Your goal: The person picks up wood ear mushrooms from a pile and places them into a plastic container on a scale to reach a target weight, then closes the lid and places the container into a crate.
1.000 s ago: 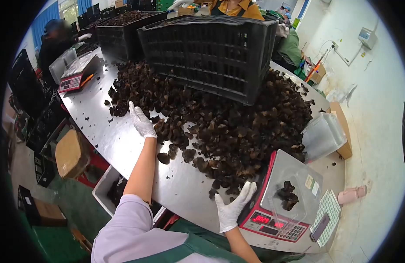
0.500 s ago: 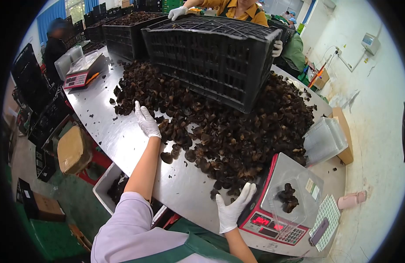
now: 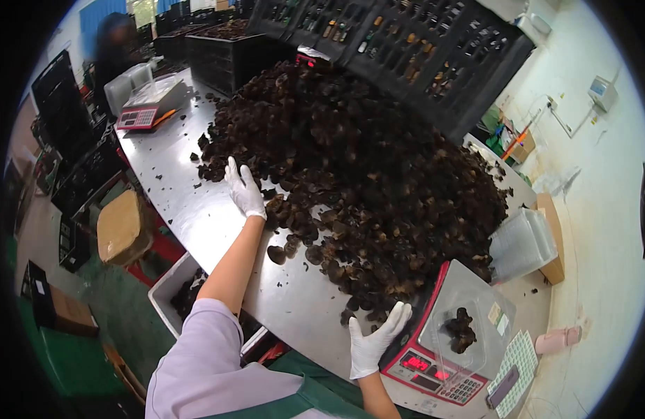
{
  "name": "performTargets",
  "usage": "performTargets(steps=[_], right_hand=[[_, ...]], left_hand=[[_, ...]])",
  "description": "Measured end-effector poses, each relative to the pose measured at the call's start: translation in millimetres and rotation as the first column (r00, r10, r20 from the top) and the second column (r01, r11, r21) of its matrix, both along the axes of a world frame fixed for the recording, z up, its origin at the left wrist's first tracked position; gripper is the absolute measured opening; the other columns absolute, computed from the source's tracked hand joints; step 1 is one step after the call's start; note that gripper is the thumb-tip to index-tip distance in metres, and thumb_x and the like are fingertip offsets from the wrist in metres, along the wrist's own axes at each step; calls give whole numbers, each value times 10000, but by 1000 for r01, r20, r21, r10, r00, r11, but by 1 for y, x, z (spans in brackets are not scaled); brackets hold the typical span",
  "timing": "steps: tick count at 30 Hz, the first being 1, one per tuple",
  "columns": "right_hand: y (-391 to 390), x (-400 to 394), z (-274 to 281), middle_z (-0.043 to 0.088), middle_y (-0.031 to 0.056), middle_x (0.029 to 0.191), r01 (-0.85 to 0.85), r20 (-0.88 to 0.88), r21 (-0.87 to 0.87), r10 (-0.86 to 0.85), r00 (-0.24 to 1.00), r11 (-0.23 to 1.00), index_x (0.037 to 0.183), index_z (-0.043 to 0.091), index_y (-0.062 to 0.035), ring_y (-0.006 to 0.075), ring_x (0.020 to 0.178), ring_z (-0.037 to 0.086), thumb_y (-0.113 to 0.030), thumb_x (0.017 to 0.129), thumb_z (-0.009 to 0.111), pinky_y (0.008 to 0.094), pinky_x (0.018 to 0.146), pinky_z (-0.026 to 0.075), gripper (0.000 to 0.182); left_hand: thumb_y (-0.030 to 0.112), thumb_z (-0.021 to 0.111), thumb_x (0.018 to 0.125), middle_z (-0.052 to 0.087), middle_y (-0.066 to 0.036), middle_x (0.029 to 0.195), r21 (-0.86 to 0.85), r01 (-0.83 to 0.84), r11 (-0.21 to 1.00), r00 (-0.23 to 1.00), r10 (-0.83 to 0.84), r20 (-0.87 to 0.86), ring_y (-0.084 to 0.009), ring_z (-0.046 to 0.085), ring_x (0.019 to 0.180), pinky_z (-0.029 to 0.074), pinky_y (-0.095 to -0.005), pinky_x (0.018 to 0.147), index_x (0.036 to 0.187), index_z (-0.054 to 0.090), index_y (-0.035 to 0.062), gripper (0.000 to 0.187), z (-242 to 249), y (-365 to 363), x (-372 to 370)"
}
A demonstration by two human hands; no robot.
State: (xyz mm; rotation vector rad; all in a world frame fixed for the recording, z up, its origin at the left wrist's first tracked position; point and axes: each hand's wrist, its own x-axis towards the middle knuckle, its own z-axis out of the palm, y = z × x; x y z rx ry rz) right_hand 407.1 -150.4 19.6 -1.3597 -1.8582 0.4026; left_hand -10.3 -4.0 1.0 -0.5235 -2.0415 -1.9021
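Observation:
A large heap of dark brown wood ear mushrooms (image 3: 378, 188) covers the middle of the metal table (image 3: 287, 307). My left hand (image 3: 244, 190), in a white glove, is at the heap's left edge, fingers stretched and holding nothing. Gloved too, my right hand (image 3: 379, 342) is open at the near edge of the heap, beside the red scale (image 3: 434, 377). On that scale a clear plastic tray (image 3: 486, 349) holds a small clump of mushrooms (image 3: 460, 330). A black slatted crate (image 3: 406, 52) hangs tilted above the heap; whoever holds it is hidden.
Another scale (image 3: 137, 118) with clear containers stands at the far left, near a filled black crate (image 3: 228, 59). Stacked clear trays (image 3: 525, 244) are on the right, and a phone (image 3: 502, 387) is near the scale. A white bin (image 3: 170, 307) sits below the table edge.
The crate has been lifted and tipped up by the person opposite, and the heap beneath it has grown taller. My hands stay open in nearly the same places.

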Motion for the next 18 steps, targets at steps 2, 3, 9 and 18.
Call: performTargets(steps=[2,3,9,18], right_hand=[[1,0,-2,157,276,1584,18,59,7,-19,998,1000,1563,149,-60,481,1483,134,-279,719,881,582,1195,185,1139],[2,0,-4,155,270,1588,17,63,3,-17,998,1000,1565,153,-57,474,1488,131,-282,720,880,578,1197,185,1137],[4,0,-4,144,263,1599,8,56,-5,-7,998,1000,1573,139,-49,451,1499,121,-284,723,877,570,1206,167,1150],[3,-1,-1,156,254,1605,-3,49,8,3,999,1000,1574,158,-44,441,1505,119,-274,741,866,565,1207,161,1118]], left_hand=[[548,448,1016,387,-181,1570,-89,-149,985,987,143,-69,-359,289,1483,181,-486,1213,1528,424,185,627,22,-12,-16],[589,427,1007,367,-179,1583,-106,-159,982,986,151,-72,-345,274,1492,158,-514,1212,1533,416,199,655,24,-16,-31],[459,477,1036,505,-165,1487,-37,-154,987,987,155,33,-313,430,1405,309,-387,1167,1460,505,84,568,0,-21,-58],[533,483,1007,547,-154,1447,-115,-154,981,988,151,-30,-315,465,1373,309,-431,1152,1441,535,123,600,-1,-16,-51]])
